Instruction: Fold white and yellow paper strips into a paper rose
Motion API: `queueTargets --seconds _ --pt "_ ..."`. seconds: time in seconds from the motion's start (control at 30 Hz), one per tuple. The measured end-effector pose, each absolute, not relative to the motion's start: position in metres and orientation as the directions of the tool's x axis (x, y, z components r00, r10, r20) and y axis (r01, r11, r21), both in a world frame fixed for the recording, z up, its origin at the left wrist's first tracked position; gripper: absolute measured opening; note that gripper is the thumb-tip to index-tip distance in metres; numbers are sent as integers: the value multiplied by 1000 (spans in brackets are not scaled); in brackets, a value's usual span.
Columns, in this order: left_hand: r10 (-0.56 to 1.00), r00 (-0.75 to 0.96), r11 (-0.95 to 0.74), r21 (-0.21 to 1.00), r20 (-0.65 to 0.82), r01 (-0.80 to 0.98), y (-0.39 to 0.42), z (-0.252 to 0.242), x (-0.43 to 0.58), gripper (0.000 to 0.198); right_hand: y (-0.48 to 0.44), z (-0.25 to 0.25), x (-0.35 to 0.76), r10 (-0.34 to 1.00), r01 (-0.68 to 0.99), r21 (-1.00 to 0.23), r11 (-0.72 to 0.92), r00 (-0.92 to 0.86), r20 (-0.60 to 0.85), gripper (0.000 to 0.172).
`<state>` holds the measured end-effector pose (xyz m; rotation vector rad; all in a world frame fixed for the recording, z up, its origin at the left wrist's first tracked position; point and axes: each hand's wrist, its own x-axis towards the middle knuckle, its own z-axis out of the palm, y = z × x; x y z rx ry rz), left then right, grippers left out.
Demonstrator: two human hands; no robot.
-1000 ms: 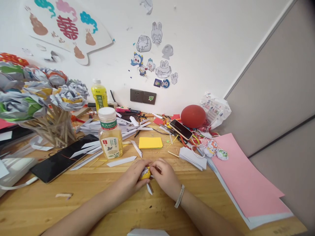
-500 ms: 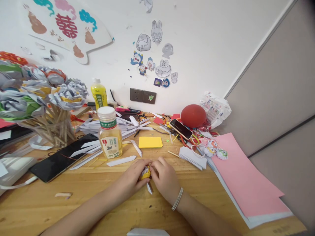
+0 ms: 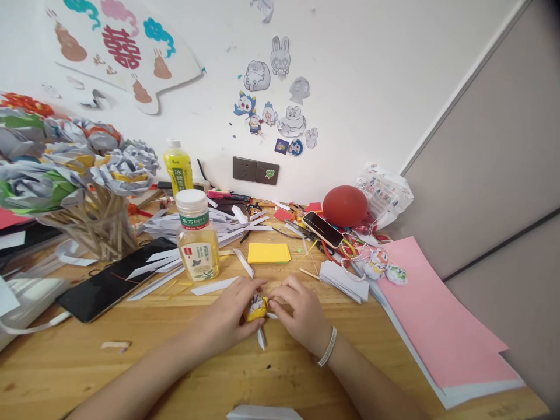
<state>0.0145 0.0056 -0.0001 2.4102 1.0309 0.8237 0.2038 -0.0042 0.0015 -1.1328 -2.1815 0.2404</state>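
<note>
Both hands meet over the wooden desk (image 3: 131, 373) near its front. My left hand (image 3: 230, 315) and my right hand (image 3: 300, 312) pinch a small folded piece of yellow and white paper (image 3: 256, 308) between their fingertips. A white pointed paper strip (image 3: 261, 337) sticks down out of the piece toward me. My right wrist wears a beaded bracelet (image 3: 328, 347). A squat tea bottle (image 3: 196, 236) with a white cap stands just behind my left hand, and a yellow paper pad (image 3: 268, 252) lies behind the folded piece.
Paper flowers on sticks (image 3: 87, 175) fill a holder at the left. A dark tablet (image 3: 109, 283) lies beside white paper strips (image 3: 214, 286). A phone (image 3: 322, 229), a red balloon (image 3: 345, 205), a tall yellow bottle (image 3: 178, 169) and pink sheets (image 3: 433, 321) sit behind and right.
My hands have kept working the folded piece in place; the right hand has shifted slightly right and toward me. The view has nudged a little; the things on the desk have not moved.
</note>
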Motion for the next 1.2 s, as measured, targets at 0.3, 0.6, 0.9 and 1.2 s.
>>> queueTargets --seconds 0.3,0.6,0.9,1.2 --pt "777 556 -609 580 297 541 8 -2 11 59 -2 -3 202 746 632 -405 661 -499 441 8" --pt "792 568 -563 626 223 539 9 1 11 57 2 -7 206 707 579 -408 706 -538 460 9" --pt "773 592 -582 629 230 515 8 5 13 49 7 -2 210 747 541 -524 658 -558 361 9" --pt "744 618 -601 658 254 453 6 5 13 55 7 1 210 726 529 -510 678 -592 350 6"
